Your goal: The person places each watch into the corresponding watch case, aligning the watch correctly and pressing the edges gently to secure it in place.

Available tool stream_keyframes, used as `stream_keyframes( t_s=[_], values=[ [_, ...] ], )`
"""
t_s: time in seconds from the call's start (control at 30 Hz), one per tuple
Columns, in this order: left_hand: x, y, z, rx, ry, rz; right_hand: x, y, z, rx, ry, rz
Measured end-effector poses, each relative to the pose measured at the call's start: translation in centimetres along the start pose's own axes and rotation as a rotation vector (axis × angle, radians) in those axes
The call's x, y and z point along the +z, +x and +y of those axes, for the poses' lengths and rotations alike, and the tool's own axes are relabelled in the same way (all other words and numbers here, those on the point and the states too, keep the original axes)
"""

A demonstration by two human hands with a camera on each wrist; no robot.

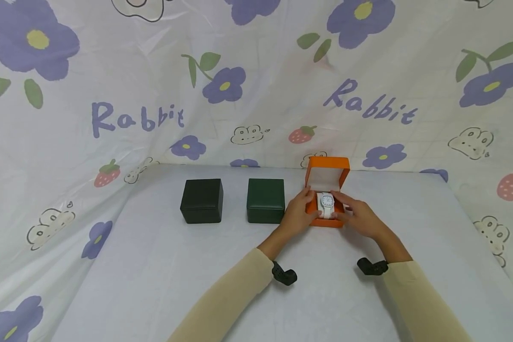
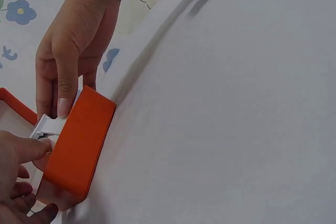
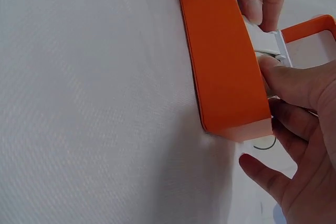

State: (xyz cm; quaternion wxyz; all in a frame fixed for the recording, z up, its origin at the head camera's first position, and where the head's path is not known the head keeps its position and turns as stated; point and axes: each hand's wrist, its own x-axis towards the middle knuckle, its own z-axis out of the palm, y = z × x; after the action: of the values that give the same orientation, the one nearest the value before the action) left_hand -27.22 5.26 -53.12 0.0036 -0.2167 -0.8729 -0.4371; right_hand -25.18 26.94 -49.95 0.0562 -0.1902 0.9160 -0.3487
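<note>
A white watch (image 1: 327, 202) with a pale strap sits face up on its light cushion (image 2: 54, 125) in an orange watch box (image 1: 326, 222). Its lid (image 1: 329, 163) stands raised at the back. From the left, my left hand (image 1: 298, 213) pinches the watch and cushion between thumb and fingers. My right hand (image 1: 362, 218) grips it from the right, its thumb (image 3: 289, 81) just inside the front wall and one finger sticking out beside the box. In the wrist views the box's front wall hides much of the watch.
Left of the orange box stands a closed dark green box (image 1: 266, 201), close to my left hand. Farther left is a closed black box (image 1: 202, 201). A white cloth (image 1: 175, 280) covers the table, and a flower-patterned curtain (image 1: 273, 99) hangs behind it.
</note>
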Motion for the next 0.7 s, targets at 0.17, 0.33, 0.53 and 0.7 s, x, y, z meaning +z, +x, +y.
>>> stream_keyframes(
  t_s=[0.17,0.33,0.53,0.7],
  values=[
    [-0.1,-1.2,-0.1,-0.008,-0.097,0.032,-0.8,-0.1,-0.7,0.082,0.016,0.04],
    [-0.2,-2.1,0.3,-0.083,-0.202,-0.013,-2.1,-0.3,-1.2,0.099,0.004,0.103],
    [-0.1,-2.3,0.2,-0.107,-0.225,-0.024,-4.2,-0.1,-2.2,0.024,-0.013,0.279],
    [0.1,-2.3,-0.5,-0.132,-0.323,-0.032,-5.8,0.8,-2.8,0.011,-0.044,0.413]
  ],
)
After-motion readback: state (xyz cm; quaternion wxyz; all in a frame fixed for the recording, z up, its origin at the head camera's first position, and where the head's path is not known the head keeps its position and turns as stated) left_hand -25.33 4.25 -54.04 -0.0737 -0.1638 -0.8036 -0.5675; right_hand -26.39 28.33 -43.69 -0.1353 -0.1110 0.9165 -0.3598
